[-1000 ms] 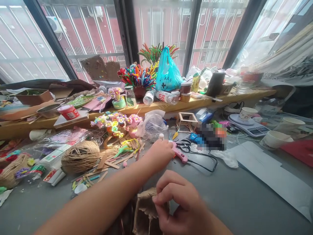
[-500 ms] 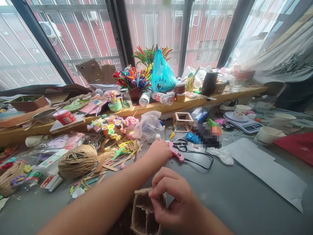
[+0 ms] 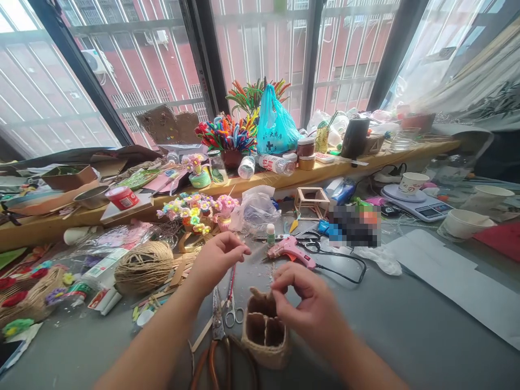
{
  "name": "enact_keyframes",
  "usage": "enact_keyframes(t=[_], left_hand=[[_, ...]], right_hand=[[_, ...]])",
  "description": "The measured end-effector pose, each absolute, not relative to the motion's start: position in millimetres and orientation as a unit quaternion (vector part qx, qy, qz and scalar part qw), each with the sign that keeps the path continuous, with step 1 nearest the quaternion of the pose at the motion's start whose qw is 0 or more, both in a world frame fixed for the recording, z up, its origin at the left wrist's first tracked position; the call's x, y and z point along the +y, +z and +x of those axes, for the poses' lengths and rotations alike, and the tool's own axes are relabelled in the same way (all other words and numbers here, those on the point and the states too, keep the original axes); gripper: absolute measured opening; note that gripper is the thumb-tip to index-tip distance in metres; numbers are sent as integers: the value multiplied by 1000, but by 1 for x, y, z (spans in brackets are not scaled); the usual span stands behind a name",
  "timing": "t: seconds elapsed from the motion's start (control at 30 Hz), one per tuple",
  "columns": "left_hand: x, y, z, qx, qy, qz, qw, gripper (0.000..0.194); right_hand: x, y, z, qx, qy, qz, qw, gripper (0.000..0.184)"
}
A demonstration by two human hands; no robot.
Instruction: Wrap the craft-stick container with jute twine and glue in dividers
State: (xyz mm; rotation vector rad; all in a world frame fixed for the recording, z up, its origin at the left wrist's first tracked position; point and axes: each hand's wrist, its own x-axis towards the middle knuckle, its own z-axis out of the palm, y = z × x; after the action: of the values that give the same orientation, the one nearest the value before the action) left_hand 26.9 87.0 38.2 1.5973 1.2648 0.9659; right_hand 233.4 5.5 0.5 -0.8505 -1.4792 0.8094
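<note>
A small square box (image 3: 266,352) covered in jute twine, with inner dividers, stands on the grey table. Over its far right rim is my right hand (image 3: 311,300), thumb and fingers pinched together; what they grip is hidden. A brownish flap or twine end (image 3: 260,294) rises at the far rim beside those fingertips. My left hand (image 3: 217,265) hovers beyond the box to the left, its fingertips closed in a pinch, with whatever they hold too small to name. The pink glue gun (image 3: 290,250) lies past both hands, touched by neither.
Large scissors (image 3: 215,349) and small scissors (image 3: 234,315) lie left of the box. A twine ball (image 3: 144,266) and wooden sticks (image 3: 179,271) are farther left. At the right are white paper (image 3: 455,287), a kitchen scale (image 3: 433,208) and the glue gun's cord (image 3: 345,280).
My left hand has drawn back from beside the glue gun, toward the left and nearer me. The scissors and box have come into fuller view. My right hand stays pinched at the box's rim.
</note>
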Motion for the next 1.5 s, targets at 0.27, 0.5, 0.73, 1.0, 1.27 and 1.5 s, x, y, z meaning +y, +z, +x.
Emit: enact_keyframes(t=[0.27,0.5,0.73,1.0,1.27,1.5], left_hand=[[84,-1,20,382,491,541,566,26],[82,-10,29,368,457,549,596,22],[79,-15,32,377,458,562,576,22],[78,-9,37,391,451,518,613,26],[77,-8,39,383,452,437,677,32],[76,-10,40,374,449,391,711,35]], right_hand=[[33,-16,234,-431,500,-467,588,21],[37,-17,228,-382,543,-463,587,32],[37,-19,226,-392,540,-452,592,29],[36,-21,223,-410,531,-451,589,30],[39,-21,222,-399,544,-439,593,32],[38,-19,223,-396,518,-482,585,32]])
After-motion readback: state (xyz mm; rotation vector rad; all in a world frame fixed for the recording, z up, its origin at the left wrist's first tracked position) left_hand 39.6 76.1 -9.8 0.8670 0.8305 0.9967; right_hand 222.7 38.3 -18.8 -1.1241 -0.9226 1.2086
